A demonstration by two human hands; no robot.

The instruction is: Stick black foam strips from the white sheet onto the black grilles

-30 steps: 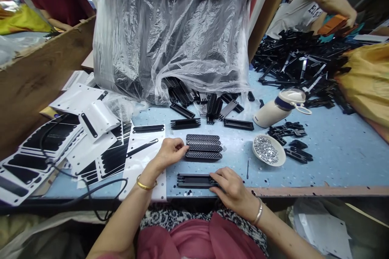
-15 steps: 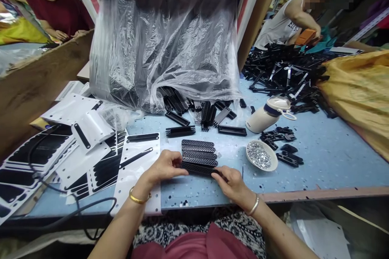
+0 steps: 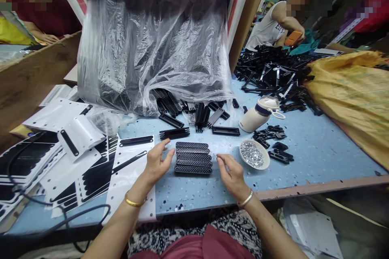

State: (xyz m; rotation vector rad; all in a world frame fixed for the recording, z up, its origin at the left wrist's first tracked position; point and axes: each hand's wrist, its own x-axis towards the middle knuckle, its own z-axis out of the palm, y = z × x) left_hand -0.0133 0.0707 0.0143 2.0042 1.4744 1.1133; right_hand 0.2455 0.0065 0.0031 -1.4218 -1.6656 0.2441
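Observation:
Several black strips with a perforated lattice face (image 3: 193,157) lie side by side in a neat stack of rows on the blue table. My left hand (image 3: 158,163) is just left of these strips, thumb and fingers apart, holding nothing. To their right is my right hand (image 3: 232,176), its fingers loosely curled with a gap from the thumb and nothing visible in them. Neither hand touches the strips. A white bowl (image 3: 267,161) of small shiny metal pieces stands just beyond my right hand.
A clear plastic bag (image 3: 158,52) at the back spills more black strips (image 3: 202,116). A cream bottle (image 3: 254,119) leans behind the bowl. White sheets with black stickers (image 3: 79,141) cover the left side. Co-workers sit at both sides, near a black parts heap (image 3: 273,73).
Both hands have let go of the nearest black strip and drawn apart to either side. That strip now lies lined up with the others. The whole view has shifted slightly.

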